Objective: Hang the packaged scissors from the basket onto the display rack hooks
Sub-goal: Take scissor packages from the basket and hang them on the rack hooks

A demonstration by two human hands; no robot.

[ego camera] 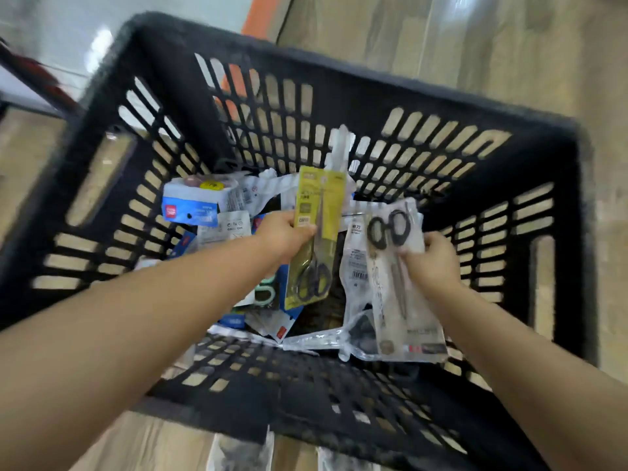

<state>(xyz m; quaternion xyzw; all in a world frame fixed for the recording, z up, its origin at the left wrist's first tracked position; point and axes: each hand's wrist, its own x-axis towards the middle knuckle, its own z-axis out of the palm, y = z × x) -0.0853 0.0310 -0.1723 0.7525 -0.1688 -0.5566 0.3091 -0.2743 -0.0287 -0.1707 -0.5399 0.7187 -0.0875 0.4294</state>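
Both of my arms reach down into a black slatted plastic basket (346, 83). My left hand (282, 234) grips a yellow-carded pack of black-handled scissors (314, 232), held upright above the pile. My right hand (431, 260) pinches a clear pack of black-handled scissors (394, 273) near its handle end. More packaged scissors and blue-and-white packs (195, 207) lie loose on the basket bottom. No display rack or hooks show in this view.
The basket stands on a light wood-look floor (509, 39). An orange strip (263, 15) runs behind the far rim. Dark red and black shapes (30, 73) sit at the far left. Clear packages (238, 452) lie on the floor below the near rim.
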